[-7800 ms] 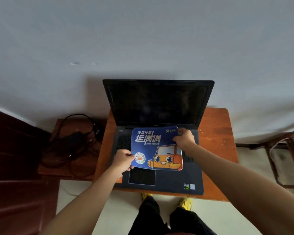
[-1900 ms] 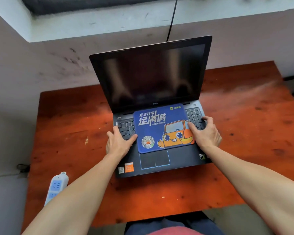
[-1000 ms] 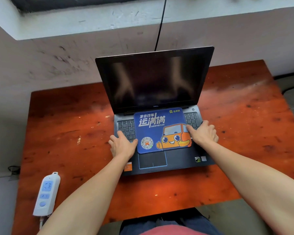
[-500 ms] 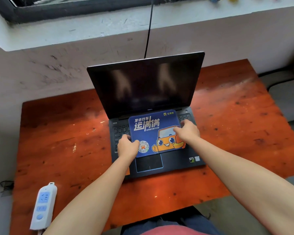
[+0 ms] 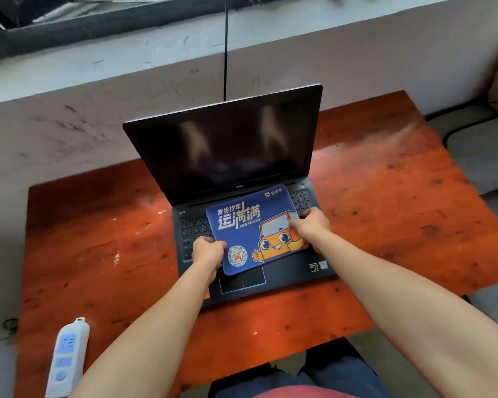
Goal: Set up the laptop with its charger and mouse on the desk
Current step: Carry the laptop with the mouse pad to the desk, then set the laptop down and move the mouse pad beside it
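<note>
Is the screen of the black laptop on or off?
Off, as far as visible: the open black laptop has a dark screen showing only faint reflections.

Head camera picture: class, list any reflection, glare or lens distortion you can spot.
Head view: the dark laptop screen faintly mirrors both forearms; a pale sheen lies on the desk right of it; same view, the forearms swell toward the lower corners, wide-angle stretch.

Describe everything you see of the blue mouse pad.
The blue rectangular mouse pad, thin with rounded corners, carries white Chinese lettering, an orange cartoon truck and a round QR badge. It lies skewed over the keyboard of the black open laptop, its near corner overlapping the touchpad. The left hand grips its left edge, the right hand its right edge.
</note>
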